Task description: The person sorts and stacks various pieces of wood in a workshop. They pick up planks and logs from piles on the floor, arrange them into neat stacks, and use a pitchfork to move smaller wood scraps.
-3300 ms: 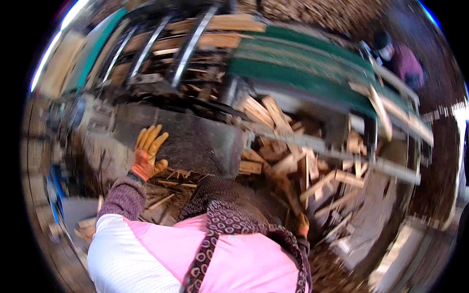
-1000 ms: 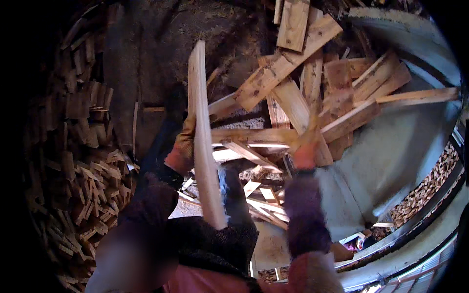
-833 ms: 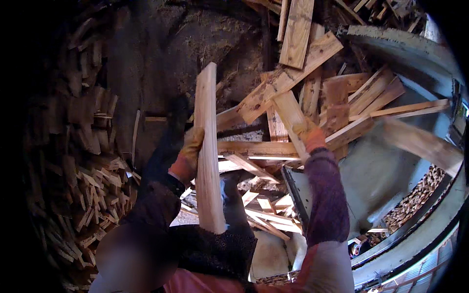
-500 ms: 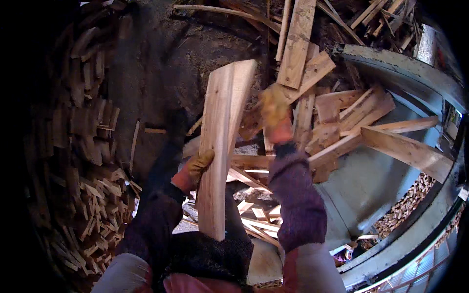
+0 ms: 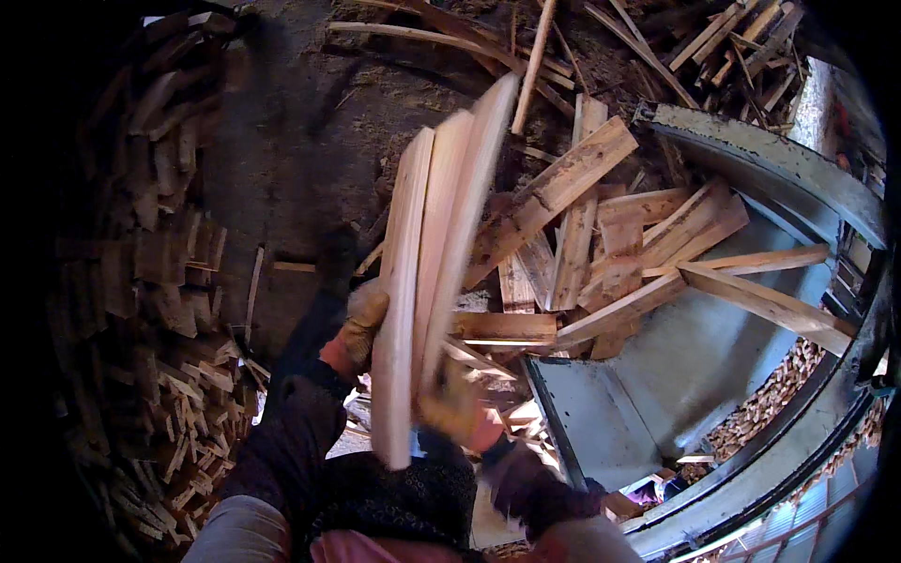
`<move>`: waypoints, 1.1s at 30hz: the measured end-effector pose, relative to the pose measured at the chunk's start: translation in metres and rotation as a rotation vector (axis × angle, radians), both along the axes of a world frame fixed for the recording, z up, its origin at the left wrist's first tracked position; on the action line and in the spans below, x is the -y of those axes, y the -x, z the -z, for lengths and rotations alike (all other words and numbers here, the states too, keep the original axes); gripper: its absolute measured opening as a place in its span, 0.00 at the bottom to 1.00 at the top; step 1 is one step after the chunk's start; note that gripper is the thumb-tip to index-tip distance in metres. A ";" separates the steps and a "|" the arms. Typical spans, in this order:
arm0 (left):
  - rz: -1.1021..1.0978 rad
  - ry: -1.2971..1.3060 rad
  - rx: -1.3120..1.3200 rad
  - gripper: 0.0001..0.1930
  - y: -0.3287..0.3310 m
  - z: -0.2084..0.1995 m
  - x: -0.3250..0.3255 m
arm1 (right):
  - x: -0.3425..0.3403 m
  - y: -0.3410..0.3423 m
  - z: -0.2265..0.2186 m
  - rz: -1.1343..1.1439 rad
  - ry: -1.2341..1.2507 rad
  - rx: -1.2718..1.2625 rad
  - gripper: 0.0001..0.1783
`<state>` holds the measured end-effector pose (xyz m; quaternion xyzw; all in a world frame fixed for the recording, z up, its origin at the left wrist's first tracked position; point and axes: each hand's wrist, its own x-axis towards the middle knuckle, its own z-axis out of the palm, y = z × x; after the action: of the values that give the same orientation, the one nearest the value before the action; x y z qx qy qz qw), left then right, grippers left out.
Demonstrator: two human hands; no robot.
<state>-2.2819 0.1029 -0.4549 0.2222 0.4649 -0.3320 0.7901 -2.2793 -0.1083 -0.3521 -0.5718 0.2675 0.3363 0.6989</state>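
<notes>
I hold a bundle of long pale wooden slats (image 5: pixel 432 253) upright in front of me, blurred by motion. My left hand (image 5: pixel 361 324), in an orange-and-tan work glove, grips the bundle's left edge near its lower half. My right hand (image 5: pixel 450 403), also gloved, is closed on the slats from the right and lower down. The slats' top ends reach up toward a loose heap of cut boards (image 5: pixel 601 244) lying across a grey metal chute (image 5: pixel 694 357).
A tall stack of split wood pieces (image 5: pixel 160 310) fills the left side. Dark dirt ground (image 5: pixel 300 141) lies ahead with thin sticks (image 5: pixel 526 56) scattered on it. A curved metal rail (image 5: pixel 779 178) runs at the right, with more piled wood scraps (image 5: pixel 770 403) below.
My right hand dropped from the top of the board to its lower part. More slats now sit together in the bundle, which has tilted rightward at the top.
</notes>
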 end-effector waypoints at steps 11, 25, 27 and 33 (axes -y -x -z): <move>0.216 0.013 -0.147 0.34 -0.062 -0.044 0.016 | 0.090 -0.056 0.233 0.117 0.686 -0.076 0.22; 0.181 0.075 0.044 0.32 -0.029 -0.038 0.084 | 0.362 -0.160 0.014 -0.255 1.611 0.421 0.26; 0.245 0.043 0.101 0.33 -0.035 -0.044 0.093 | 0.405 -0.197 0.018 -0.320 1.620 0.194 0.27; 0.224 0.141 0.121 0.33 -0.015 -0.049 0.065 | 0.397 -0.167 0.025 -0.071 1.468 0.270 0.28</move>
<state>-2.2664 0.0379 -0.4057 0.2361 0.3641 -0.4358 0.7885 -2.1125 -0.5050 -0.3766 -0.9360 0.3163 0.0205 0.1527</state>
